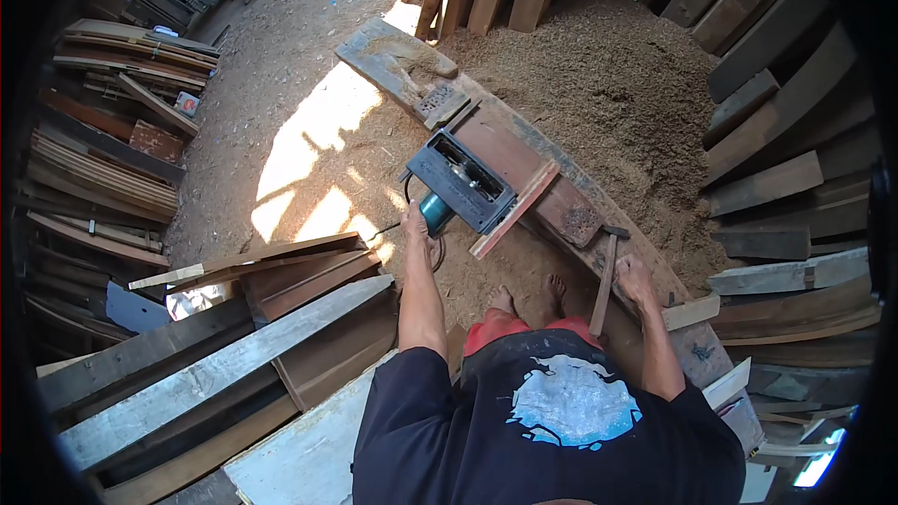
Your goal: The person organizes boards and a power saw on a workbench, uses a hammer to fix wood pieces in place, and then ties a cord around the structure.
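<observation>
My left hand (418,226) is closed at the teal motor housing (435,211) of what looks like an electric planer. The planer's dark base (456,180) faces up, and a long opening shows metal parts inside. It lies across a long wooden bench (552,136), beside a reddish-brown board (500,142) and against a narrow wood strip (516,209). My right hand (637,282) is closed low over the bench's near right part; whatever is in its fingers is hidden. Just left of it lies a hammer (605,285), its handle slanting toward me.
A big heap of wood shavings (599,84) lies behind the bench. Planks (776,122) lean along the right side, and stacked boards (103,168) stand at left. Near me on the left are long planks (224,369). A dark cord (440,257) hangs by my left hand.
</observation>
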Tool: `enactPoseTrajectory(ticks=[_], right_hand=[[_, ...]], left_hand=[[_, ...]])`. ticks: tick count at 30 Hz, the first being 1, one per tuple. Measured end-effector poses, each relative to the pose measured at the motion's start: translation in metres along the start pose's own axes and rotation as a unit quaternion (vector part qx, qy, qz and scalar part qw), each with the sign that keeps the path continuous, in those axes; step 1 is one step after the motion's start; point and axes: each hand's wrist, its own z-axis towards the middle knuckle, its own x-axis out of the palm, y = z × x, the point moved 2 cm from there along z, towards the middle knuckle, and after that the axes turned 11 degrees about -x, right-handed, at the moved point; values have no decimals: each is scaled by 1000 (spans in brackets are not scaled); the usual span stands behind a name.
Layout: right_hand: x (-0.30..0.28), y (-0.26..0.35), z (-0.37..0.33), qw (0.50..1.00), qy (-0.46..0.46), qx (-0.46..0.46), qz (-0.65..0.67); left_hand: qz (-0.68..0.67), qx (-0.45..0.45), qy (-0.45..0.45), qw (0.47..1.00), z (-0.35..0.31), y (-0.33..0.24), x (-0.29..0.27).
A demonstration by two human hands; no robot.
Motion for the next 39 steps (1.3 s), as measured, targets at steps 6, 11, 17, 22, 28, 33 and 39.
enactPoseTrajectory(ticks=[6,11,17,22,28,33,39], right_hand=[[3,-13,-16,998,15,66,7],[15,-5,-7,996,36,84,15],[19,-13,-17,988,8,153,-24],[22,13,-24,985,19,168,-47],[18,14,-40,981,-15,190,-34],[18,13,-46,981,42,186,-34],[53,5,-47,979,59,190,-39]], left_hand=[[14,106,-81,991,15,7,-7],[44,120,-100,987,11,0,-19],[21,78,-79,994,-27,-2,24],[285,190,-352,871,-47,-6,8],[382,208,-85,896,-92,47,37],[169,129,82,974,-80,74,64],[239,123,139,953,-63,70,48]])
